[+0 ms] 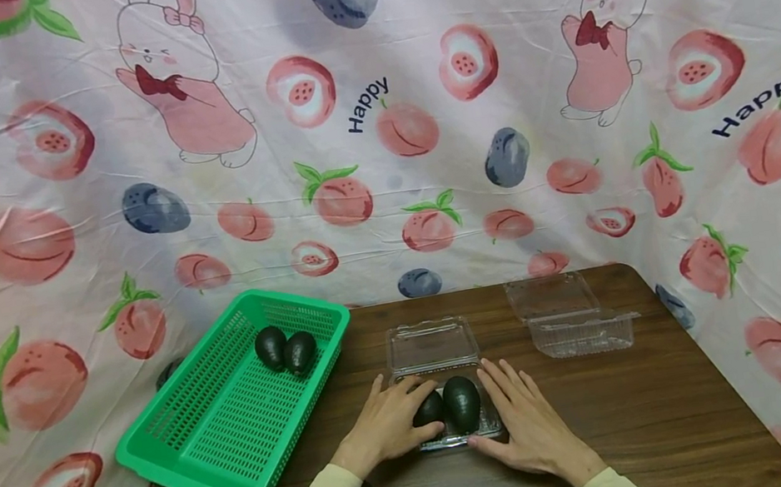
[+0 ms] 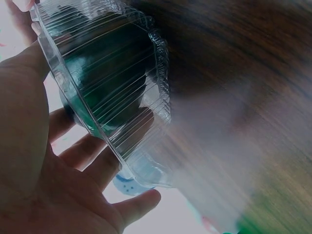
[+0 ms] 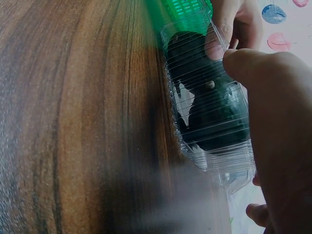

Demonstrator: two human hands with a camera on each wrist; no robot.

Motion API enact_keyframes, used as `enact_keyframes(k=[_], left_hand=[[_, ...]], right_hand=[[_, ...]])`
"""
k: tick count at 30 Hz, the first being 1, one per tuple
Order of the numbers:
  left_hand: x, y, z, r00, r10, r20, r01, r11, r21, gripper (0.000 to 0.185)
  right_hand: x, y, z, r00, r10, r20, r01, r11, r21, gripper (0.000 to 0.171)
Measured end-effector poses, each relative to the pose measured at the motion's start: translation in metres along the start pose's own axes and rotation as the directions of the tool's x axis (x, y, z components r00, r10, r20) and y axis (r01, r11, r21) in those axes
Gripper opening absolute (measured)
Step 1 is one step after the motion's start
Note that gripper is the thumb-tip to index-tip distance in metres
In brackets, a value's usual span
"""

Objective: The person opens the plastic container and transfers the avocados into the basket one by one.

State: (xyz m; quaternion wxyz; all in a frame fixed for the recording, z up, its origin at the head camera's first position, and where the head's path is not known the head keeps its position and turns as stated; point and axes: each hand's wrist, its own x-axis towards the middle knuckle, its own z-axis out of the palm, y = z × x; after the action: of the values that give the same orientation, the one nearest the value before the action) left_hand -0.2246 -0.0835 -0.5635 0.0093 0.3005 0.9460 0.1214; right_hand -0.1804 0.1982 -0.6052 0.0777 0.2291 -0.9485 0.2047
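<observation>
**Head view: open clamshell box with two avocados, flanked by both hands**

Item 1. Clear plastic clamshell box [image 1: 452, 402], set on the dark wood worktop [image 1: 672, 403] near its front edge, lid folded back and lying flat behind the tray. Two dark avocados [image 1: 462, 403] are seated in the tray side by side, touching.

Item 2. Left hand [image 1: 387, 425], laid against the left side of the tray; its fingers [image 2: 92, 156] are stretched out, nearly straight, along the ribbed wall, with fingertips resting at the smaller avocado. Nothing is gripped.

Item 3. Right hand [image 1: 526, 417], laid flat on the worktop against the right side of the tray, fingers [image 1: 505, 382] extended and slightly spread. In the right wrist view the thumb is seen at the tray's rim; no pinch can be made out.

Item 4. Green slotted basket [image 1: 185, 442], at the left of the worktop, partly overhanging its edge, with two more avocados [image 1: 286, 349] in its far end.

Item 5. Second clamshell box [image 1: 572, 317], open, no contents seen, at the far right.

Step judged in hand: the filled tray is steadied from both sides, filling apparently complete. The next move is judged to call for the lid to be swung forward over the fruit and pressed down at the rim, with the tray held against sliding.
</observation>
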Motion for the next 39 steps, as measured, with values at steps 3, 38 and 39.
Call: enact_keyframes(k=[3,38,39], left_hand=[[0.001,0.000,0.001,1.000,-0.003,0.006,0.003,1.000,-0.011,0.065],[-0.005,-0.001,-0.020,0.983,0.057,-0.176,-0.086,0.983,-0.164,0.058],[-0.005,-0.001,-0.022,0.980,0.060,-0.187,-0.092,0.982,-0.164,0.058]], right_hand=[[0.000,0.000,0.001,1.000,0.002,0.000,-0.002,1.000,-0.001,0.110],[0.000,-0.002,0.003,1.000,-0.003,-0.012,0.003,1.000,-0.004,0.110],[0.000,-0.002,0.003,1.000,-0.005,-0.015,0.005,1.000,-0.006,0.110]])
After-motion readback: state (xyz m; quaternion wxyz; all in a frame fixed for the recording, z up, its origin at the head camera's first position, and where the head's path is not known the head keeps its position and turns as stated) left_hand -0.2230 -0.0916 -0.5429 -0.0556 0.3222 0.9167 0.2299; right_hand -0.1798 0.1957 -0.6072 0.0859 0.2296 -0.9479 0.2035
